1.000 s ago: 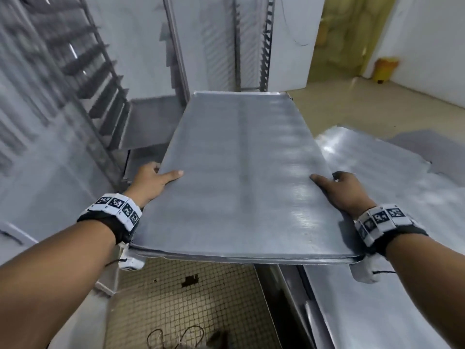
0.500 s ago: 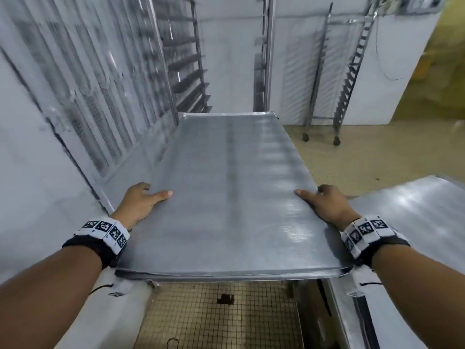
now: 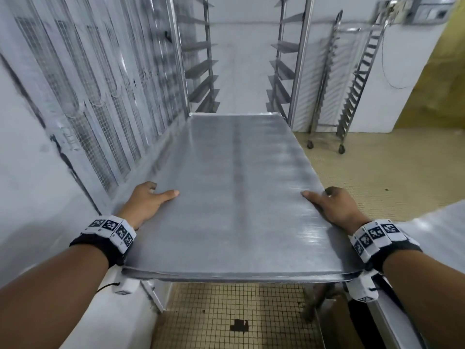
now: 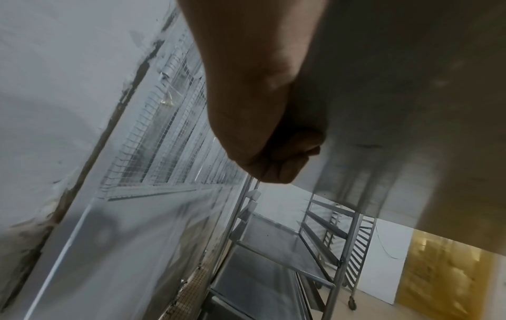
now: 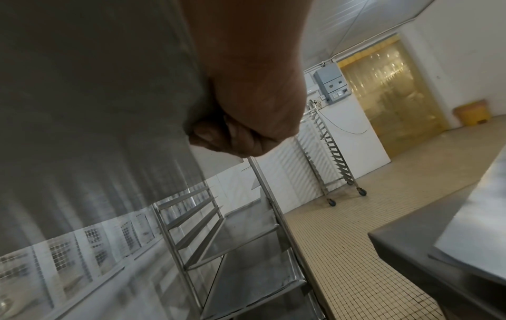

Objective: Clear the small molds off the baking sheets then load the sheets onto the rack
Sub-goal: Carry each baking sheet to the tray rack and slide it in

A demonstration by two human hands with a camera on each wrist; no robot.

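I hold a bare metal baking sheet (image 3: pixel 234 192) level in front of me, lengthwise, with no molds on it. My left hand (image 3: pixel 148 200) grips its left long edge, thumb on top, fingers curled beneath (image 4: pixel 276 160). My right hand (image 3: pixel 332 205) grips the right long edge the same way, fingers curled under (image 5: pixel 235 138). The sheet's far end points at the open steel rack (image 3: pixel 289 71) just ahead, between its two rows of side runners. Lower in that rack lie other sheets (image 5: pixel 246 233). The sheet's underside (image 4: pixel 397 108) fills the top of both wrist views.
A wall with mesh-covered panels (image 3: pixel 100 109) runs close on my left. A second, narrower wheeled rack (image 3: pixel 352 84) stands against the white wall to the right. A steel table (image 3: pixel 432 235) is at my right side. Tiled floor (image 3: pixel 377 177) lies between, with a yellow strip curtain (image 5: pixel 389 91) beyond.
I have turned left with the sheet, away from the table. The rack has come to the centre ahead and the sheet's far end now nears its uprights. Both grips are unchanged.
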